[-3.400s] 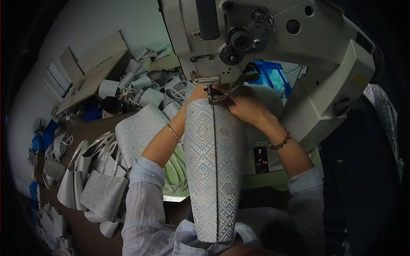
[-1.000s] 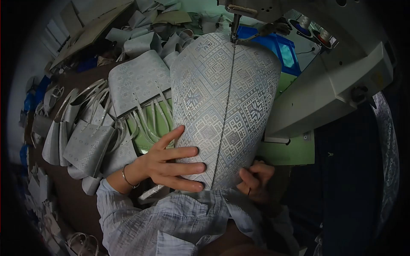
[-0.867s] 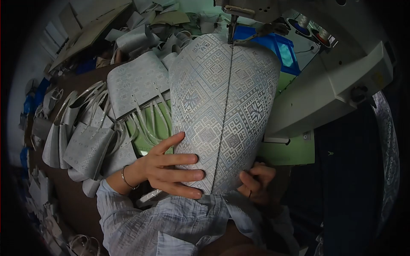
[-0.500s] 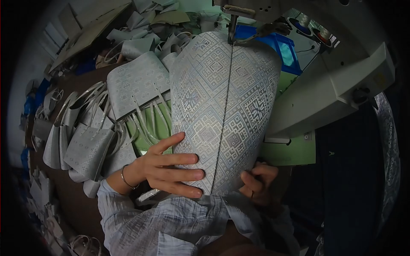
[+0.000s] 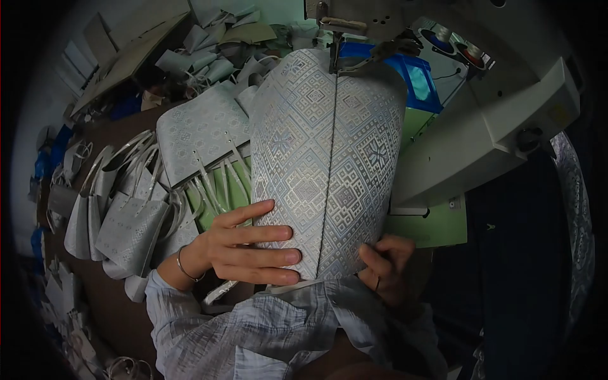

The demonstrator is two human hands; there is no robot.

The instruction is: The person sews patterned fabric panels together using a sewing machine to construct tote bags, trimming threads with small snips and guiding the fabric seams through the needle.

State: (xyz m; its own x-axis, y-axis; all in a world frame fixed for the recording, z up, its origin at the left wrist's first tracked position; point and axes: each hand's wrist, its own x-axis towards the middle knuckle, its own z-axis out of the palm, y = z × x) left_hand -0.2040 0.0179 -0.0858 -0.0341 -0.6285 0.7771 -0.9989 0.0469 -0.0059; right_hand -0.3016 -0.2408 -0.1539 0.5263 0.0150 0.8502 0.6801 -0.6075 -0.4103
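Note:
A silver-grey patterned bag piece (image 5: pixel 297 164) curves up in front of me, a dark stitched seam line running down its middle. Its upper end sits under the presser foot (image 5: pixel 334 58) of a sewing machine. My left hand (image 5: pixel 247 247) lies on the lower left of the piece, fingers stretched out and apart, thumb not visible. On the lower right edge, my right hand (image 5: pixel 387 263) is closed with curled fingers gripping the piece; part of that hand is in shadow. The bottom edge of the piece touches my shirt.
The machine's pale arm (image 5: pixel 468 152) reaches in from the right. Finished-looking grey bags (image 5: pixel 130 221) with handles pile up at left, and a flat patterned bag (image 5: pixel 202 133) lies on the green surface (image 5: pixel 237 190). A blue tray (image 5: pixel 418 79) and thread spools (image 5: pixel 472 54) stand behind.
The view has shifted slightly, so the machine head appears a little further left. The bag piece's lower edge sits slightly higher. Both hands keep nearly the same hold.

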